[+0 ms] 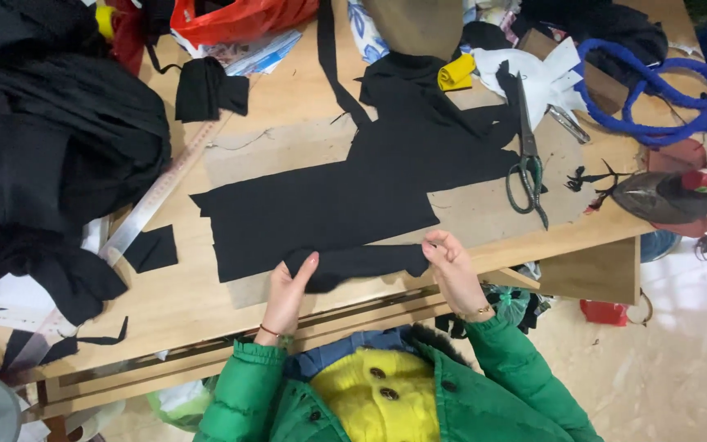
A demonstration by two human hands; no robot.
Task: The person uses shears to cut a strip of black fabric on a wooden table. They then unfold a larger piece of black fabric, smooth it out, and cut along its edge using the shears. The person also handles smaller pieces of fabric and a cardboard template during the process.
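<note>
A flat piece of black fabric [345,196] lies spread on the wooden table [288,106], over a sheet of brown paper [272,151]. Its near edge is folded back into a narrow strip [362,262]. My left hand [288,290] pinches the left end of that folded strip. At the strip's right end my right hand [452,266] grips the cloth between thumb and fingers. Both hands sit at the table's front edge, just ahead of my green jacket sleeves.
Large scissors [527,168] lie right of the fabric. A heap of black cloth [51,147] fills the left side, with a long ruler [153,196] beside it. A blue cord [656,90], an iron [673,196], a yellow scrap [457,72] and a red bag [239,18] lie farther back.
</note>
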